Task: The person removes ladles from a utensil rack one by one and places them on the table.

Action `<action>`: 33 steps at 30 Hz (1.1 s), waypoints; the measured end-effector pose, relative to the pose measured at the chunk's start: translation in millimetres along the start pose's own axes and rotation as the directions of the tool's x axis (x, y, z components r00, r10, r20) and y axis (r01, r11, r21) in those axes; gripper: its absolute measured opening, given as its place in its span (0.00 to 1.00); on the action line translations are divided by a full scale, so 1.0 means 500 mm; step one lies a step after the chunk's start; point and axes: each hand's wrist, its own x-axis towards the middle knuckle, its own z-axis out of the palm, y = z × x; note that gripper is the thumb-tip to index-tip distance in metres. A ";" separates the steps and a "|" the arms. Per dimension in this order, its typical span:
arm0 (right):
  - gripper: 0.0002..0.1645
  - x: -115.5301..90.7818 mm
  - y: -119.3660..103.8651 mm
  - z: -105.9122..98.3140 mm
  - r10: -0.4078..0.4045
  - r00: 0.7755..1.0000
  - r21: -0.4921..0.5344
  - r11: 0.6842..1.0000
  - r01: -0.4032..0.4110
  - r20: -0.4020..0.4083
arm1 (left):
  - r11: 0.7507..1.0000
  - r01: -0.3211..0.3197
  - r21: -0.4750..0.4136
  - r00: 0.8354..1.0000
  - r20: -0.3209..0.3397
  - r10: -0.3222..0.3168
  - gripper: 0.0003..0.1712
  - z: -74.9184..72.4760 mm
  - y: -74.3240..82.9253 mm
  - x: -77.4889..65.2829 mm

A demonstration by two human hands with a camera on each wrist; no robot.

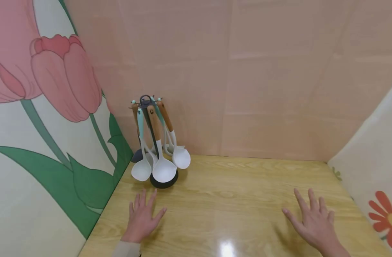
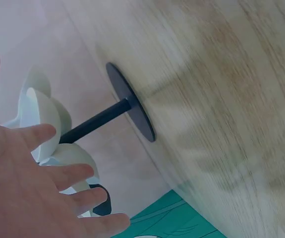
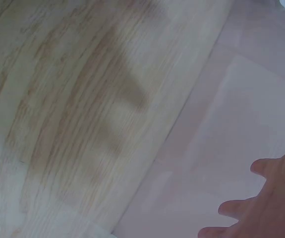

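Note:
Several ladles and spoons hang from a dark utensil stand (image 1: 163,184) at the back left of the table. A white ladle (image 1: 164,170) with a wooden handle faces front, and beside it hangs a white ladle with a turquoise handle (image 1: 140,123). My left hand (image 1: 141,220) is spread over the table just in front of the stand, holding nothing. In the left wrist view the stand's round base (image 2: 131,101) and post show past the fingers. Far to the right, my right hand (image 1: 316,225) is also spread above the table, with nothing in it.
The wood-grain table (image 1: 234,200) meets a pinkish-brown back wall (image 1: 263,89). A panel with painted tulips (image 1: 67,75) borders the left side, and a white cloth with a red flower (image 1: 387,217) borders the right.

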 end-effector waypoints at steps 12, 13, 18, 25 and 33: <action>0.52 0.011 -0.018 -0.013 -0.021 0.999 0.026 0.999 0.020 0.044 | 0.988 -0.037 -0.150 0.974 -0.229 0.002 0.29 -0.022 0.028 0.026; 0.52 0.013 -0.023 -0.013 -0.027 0.998 0.040 0.999 0.024 0.055 | 0.986 -0.021 -0.165 0.971 -0.238 -0.019 0.27 -0.026 0.031 0.031; 0.51 0.018 -0.054 -0.009 -0.056 0.994 0.103 0.994 0.046 0.092 | 0.964 0.035 -0.262 0.955 -0.275 -0.109 0.22 -0.066 0.049 0.068; 0.50 0.027 -0.100 0.003 -0.083 0.992 0.160 0.985 0.068 0.091 | 0.891 -0.074 -0.449 0.923 -0.369 -0.109 0.22 -0.134 0.089 0.156; 0.49 0.038 -0.167 0.024 -0.097 0.990 0.218 0.973 0.072 0.105 | 0.894 -0.029 -0.447 0.918 -0.366 -0.153 0.31 -0.169 0.125 0.249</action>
